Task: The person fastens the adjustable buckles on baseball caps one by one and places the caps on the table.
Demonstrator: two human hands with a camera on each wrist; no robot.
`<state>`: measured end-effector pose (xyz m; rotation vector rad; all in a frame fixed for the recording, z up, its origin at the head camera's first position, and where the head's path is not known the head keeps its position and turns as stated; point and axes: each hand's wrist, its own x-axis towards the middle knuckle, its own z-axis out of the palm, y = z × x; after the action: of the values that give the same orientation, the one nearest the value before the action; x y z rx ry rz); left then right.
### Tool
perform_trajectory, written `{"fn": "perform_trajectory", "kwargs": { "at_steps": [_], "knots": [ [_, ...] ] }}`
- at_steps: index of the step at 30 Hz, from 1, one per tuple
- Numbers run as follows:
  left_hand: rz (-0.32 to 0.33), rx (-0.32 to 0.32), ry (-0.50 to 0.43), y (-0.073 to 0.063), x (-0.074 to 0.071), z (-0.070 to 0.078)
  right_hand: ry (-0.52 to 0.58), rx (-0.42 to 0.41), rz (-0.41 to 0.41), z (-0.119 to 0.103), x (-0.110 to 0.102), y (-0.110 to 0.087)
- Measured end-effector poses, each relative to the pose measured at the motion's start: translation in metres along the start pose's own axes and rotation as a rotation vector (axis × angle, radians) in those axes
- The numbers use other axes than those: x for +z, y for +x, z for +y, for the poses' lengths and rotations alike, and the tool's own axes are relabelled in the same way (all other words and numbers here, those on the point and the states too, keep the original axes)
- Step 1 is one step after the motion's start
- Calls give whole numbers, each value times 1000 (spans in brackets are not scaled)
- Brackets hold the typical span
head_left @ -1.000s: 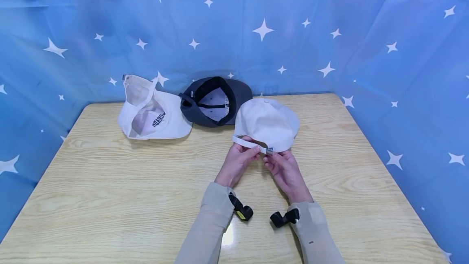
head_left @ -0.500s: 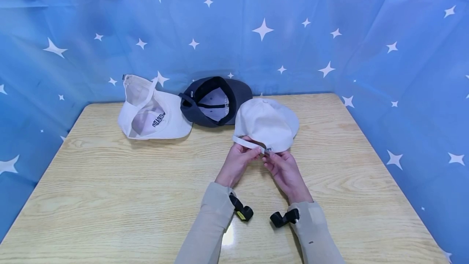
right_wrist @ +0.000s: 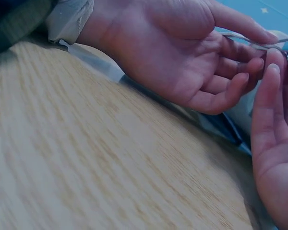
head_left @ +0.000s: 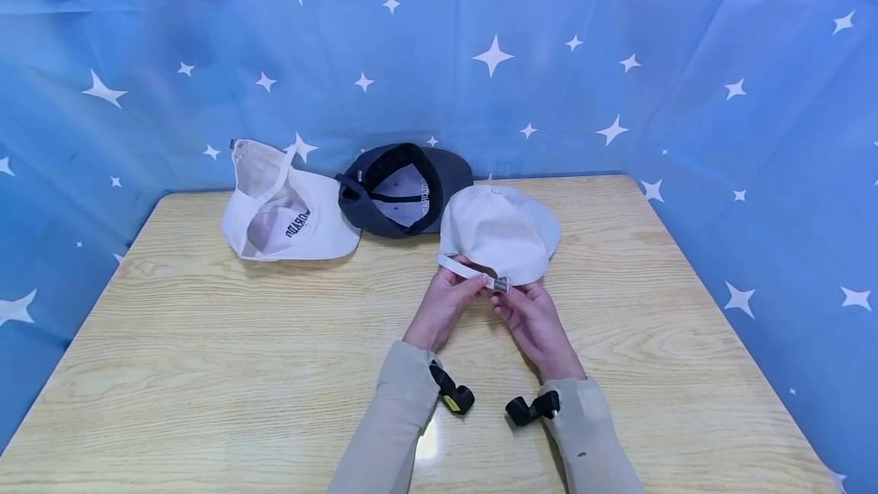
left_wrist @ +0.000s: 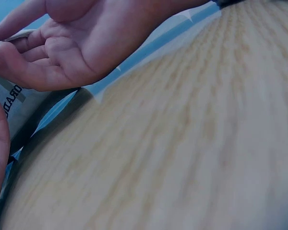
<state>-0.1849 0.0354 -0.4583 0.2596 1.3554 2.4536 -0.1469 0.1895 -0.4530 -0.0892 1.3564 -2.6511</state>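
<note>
In the head view, a white baseball cap (head_left: 501, 231) sits at the right end of a row, the back of its crown facing me. My left hand (head_left: 442, 307) pinches its back strap (head_left: 463, 268) between thumb and fingers. Just right of that, my right hand (head_left: 538, 326) pinches the strap end at the metal buckle (head_left: 501, 285). The fingertips of both hands nearly meet. From the left wrist, the right hand (left_wrist: 93, 43) shows palm side, with the outer fingers curled. The right wrist view shows the left hand (right_wrist: 173, 52) likewise, thumb along the strap.
A dark navy cap (head_left: 453, 174) lies hollow side up against the white cap's left side. Farther left is another white cap (head_left: 318, 212), its opening facing up. They stand on a wooden table (head_left: 206, 372), before a blue starry cloth (head_left: 411, 59).
The buckle tilted under the right thumb half a second ago and now shows its face again, slightly left of where it was. Both arms and all the caps stay in place.
</note>
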Motion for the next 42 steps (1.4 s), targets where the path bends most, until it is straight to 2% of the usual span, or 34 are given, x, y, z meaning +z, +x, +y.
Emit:
{"fn": "perform_trajectory", "kwargs": {
  "at_steps": [15,26,35,42],
  "knots": [
    [-6,-18,-109,0,-4,2,93,-25,5,0,-3,-1],
    [8,-17,-111,2,-5,1,88,-20,25,0,-3,0],
    [7,-14,-105,1,-5,1,121,-12,-9,0,-5,0],
    [4,-23,-108,1,-5,3,106,-13,-10,-1,-4,1]
  ]
}}
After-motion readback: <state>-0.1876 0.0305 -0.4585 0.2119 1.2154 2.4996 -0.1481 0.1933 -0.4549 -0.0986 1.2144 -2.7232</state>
